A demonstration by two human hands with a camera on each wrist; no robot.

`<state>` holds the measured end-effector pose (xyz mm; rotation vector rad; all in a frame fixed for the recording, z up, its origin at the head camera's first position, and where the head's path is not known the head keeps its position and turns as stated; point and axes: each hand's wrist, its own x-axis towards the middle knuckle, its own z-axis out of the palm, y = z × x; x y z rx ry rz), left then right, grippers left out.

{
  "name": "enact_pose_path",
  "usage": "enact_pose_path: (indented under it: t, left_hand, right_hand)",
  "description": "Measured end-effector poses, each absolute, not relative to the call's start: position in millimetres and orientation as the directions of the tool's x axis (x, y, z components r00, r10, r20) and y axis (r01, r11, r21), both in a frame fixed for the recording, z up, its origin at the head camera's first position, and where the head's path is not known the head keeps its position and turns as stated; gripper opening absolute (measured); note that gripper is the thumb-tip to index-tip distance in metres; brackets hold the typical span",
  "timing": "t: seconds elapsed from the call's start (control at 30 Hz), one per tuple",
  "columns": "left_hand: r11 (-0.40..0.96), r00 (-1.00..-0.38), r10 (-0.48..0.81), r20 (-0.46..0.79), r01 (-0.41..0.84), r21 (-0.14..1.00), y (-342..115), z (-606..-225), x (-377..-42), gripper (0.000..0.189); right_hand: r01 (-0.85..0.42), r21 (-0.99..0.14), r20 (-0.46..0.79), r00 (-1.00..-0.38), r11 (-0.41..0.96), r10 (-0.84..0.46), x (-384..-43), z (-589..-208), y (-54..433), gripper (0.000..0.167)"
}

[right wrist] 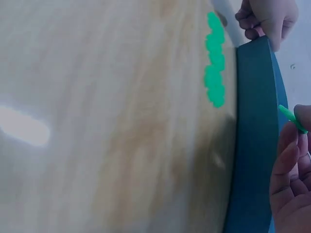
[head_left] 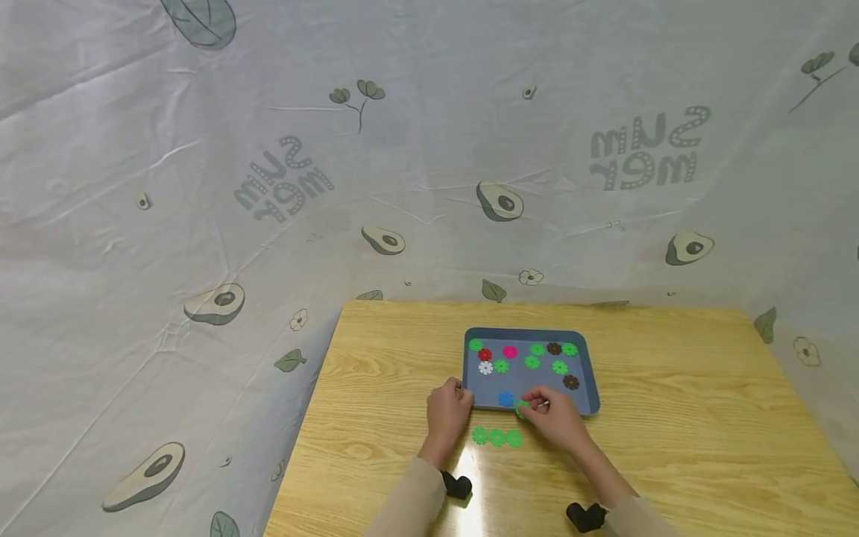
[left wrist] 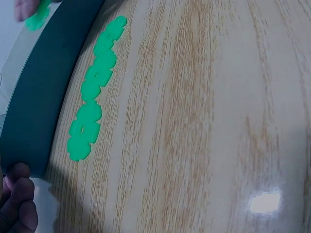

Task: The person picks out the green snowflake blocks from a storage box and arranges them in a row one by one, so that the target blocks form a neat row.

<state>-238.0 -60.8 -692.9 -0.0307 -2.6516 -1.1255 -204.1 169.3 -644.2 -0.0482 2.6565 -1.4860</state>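
Observation:
A grey-blue tray (head_left: 530,334) lies on the wooden table, with flower-shaped plastic discs inside it. At its near left corner, my left hand (head_left: 448,412) grips the rim; the right wrist view has the thumb on the rim and the fingers curled outside. Over the near edge, my right hand (head_left: 554,419) pinches a green notched disc (right wrist: 290,116) between thumb and fingers. Three green discs (head_left: 496,438) lie in a row on the table in front of the tray. Inside the tray, a blue disc (head_left: 506,399) is nearest the right hand.
Several more green discs (head_left: 532,362) are spread in the tray, with a white disc (head_left: 485,368), a red disc (head_left: 485,355), a pink disc (head_left: 510,352) and two brown discs (head_left: 571,382). The wooden table (head_left: 684,418) extends to both sides. A printed curtain (head_left: 429,149) hangs behind it.

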Motion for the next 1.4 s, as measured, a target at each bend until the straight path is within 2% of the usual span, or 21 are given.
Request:
enact_pose_path:
  t: [0.23, 0.43, 1.0, 1.17, 1.4]
  left_hand:
    - [0.688, -0.973, -0.074, 0.220, 0.110, 0.717, -62, -690, -236, 0.006]
    - [0.686, -0.969, -0.073, 0.235, 0.122, 0.717, -62, -690, -236, 0.007]
    - [0.694, -0.965, -0.078, 0.251, 0.128, 0.709, -60, -689, -236, 0.002]
    - [0.689, -0.963, -0.079, 0.256, 0.133, 0.712, -60, -688, -235, 0.003]
    - [0.688, -0.967, -0.083, 0.242, 0.120, 0.715, -61, -686, -235, 0.005]
  right_hand:
    - [0.065, -0.865, -0.104, -0.993, 0.497, -0.050, -179, -658, 180, 0.014]
    - [0.053, -0.825, -0.094, -0.994, 0.563, -0.045, -167, -676, 182, 0.011]
    - [-0.010, -0.712, -0.005, -1.000, 0.702, -0.019, -166, -686, 171, 0.013]
    - [-0.027, -0.718, 0.011, -1.000, 0.695, -0.027, -165, -681, 171, 0.013]
    - [-0.134, -0.755, 0.111, -0.991, 0.642, -0.076, -176, -668, 170, 0.011]
